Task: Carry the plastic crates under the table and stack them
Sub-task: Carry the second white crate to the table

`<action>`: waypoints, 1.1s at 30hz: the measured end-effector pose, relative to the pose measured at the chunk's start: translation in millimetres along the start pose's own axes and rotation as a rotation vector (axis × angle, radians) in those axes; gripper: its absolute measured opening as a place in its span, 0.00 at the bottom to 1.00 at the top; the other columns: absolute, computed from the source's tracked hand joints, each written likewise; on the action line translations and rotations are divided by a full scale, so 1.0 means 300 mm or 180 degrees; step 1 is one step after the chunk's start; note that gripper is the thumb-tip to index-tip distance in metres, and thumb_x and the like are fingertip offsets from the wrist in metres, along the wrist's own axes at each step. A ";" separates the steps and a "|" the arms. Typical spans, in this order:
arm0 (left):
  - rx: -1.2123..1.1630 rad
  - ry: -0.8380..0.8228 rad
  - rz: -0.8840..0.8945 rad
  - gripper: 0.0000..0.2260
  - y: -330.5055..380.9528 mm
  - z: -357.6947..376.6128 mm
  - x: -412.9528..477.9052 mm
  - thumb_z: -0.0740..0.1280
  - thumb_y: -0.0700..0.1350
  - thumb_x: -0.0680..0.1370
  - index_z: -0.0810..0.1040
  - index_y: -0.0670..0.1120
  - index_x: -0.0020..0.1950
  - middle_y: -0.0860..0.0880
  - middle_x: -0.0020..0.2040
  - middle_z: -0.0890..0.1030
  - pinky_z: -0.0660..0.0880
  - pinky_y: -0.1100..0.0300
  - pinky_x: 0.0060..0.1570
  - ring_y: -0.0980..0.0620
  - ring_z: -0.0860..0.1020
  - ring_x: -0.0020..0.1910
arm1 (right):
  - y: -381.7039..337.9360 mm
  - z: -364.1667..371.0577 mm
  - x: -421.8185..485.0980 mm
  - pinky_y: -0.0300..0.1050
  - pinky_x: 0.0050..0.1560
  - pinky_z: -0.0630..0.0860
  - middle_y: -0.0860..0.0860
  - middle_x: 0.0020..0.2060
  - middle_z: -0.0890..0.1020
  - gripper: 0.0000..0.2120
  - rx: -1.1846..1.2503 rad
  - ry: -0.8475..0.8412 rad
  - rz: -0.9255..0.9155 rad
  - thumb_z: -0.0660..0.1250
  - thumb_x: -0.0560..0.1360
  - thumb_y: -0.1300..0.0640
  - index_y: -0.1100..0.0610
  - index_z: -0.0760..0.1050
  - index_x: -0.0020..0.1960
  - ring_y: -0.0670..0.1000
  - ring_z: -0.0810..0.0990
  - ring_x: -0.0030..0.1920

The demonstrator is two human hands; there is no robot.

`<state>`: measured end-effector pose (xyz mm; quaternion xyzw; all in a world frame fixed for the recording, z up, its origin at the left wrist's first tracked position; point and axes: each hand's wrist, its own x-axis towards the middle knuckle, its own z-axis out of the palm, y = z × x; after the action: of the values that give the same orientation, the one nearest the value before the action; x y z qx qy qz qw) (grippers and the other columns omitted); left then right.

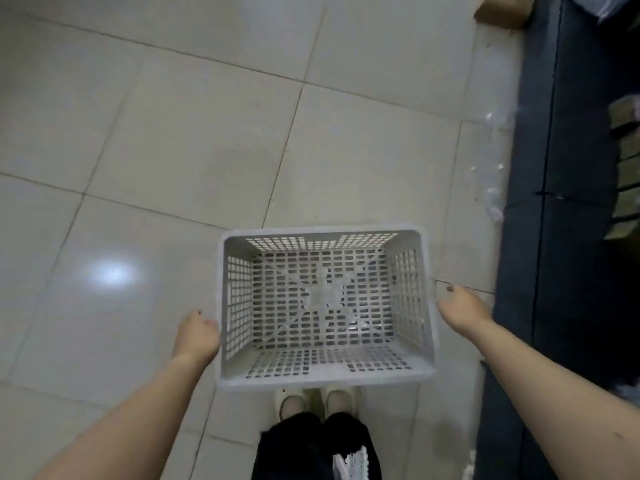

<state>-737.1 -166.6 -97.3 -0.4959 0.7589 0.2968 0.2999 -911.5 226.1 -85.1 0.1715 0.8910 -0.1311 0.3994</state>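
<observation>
Pale glossy tiles cover the floor (173, 133), and a dark counter (571, 168) runs down the floor's right edge. A cardboard box (502, 12) sits at the far right corner, and clear plastic scraps (493, 202) lie along the counter's foot.

A white slotted crate (325, 374) sits upright and level between the two hands. Its near rim covers the toes of light shoes (294, 403). The left hand (197, 336) is against the crate's left wall with its fingers curled in under the rim, gripping it. The right hand (460, 306) meets the right rim with the thumb raised. Its fingers are bent round the rim's outer edge, with the tips hidden. A few clear scraps lie on the crate's bottom.
</observation>
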 end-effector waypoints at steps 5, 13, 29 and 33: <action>-0.0335 -0.0347 -0.0122 0.21 -0.214 0.258 0.467 0.65 0.50 0.71 0.74 0.43 0.62 0.38 0.59 0.81 0.78 0.48 0.57 0.40 0.80 0.53 | 0.008 0.201 0.215 0.53 0.67 0.68 0.62 0.70 0.68 0.31 0.0758 -0.0208 0.0514 0.63 0.76 0.55 0.64 0.56 0.75 0.63 0.69 0.68; -0.0760 -0.0431 -0.0179 0.09 -0.033 0.073 0.225 0.62 0.39 0.80 0.80 0.39 0.43 0.40 0.43 0.80 0.72 0.54 0.46 0.45 0.76 0.44 | 0.010 0.158 0.154 0.51 0.50 0.71 0.57 0.48 0.73 0.06 0.1289 -0.0276 0.0467 0.62 0.76 0.65 0.62 0.69 0.53 0.55 0.71 0.46; -0.1054 -0.0238 0.1366 0.08 0.538 -1.318 -0.826 0.67 0.40 0.79 0.77 0.35 0.52 0.40 0.43 0.80 0.79 0.63 0.25 0.47 0.78 0.36 | -0.255 -1.199 -1.065 0.46 0.37 0.67 0.60 0.36 0.76 0.10 0.2091 0.1203 -0.0691 0.66 0.73 0.60 0.67 0.75 0.39 0.55 0.72 0.34; -0.0842 -0.0216 0.1934 0.11 0.703 -1.690 -1.064 0.73 0.44 0.74 0.81 0.36 0.48 0.39 0.43 0.84 0.79 0.62 0.24 0.44 0.81 0.36 | -0.247 -1.447 -1.497 0.46 0.37 0.67 0.59 0.35 0.74 0.11 0.2408 0.1693 -0.0935 0.65 0.75 0.59 0.61 0.73 0.35 0.55 0.73 0.35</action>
<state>-910.4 -292.4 500.6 -0.2714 0.8166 0.4851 0.1558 -952.1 229.5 542.6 0.2047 0.8668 -0.4525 0.0447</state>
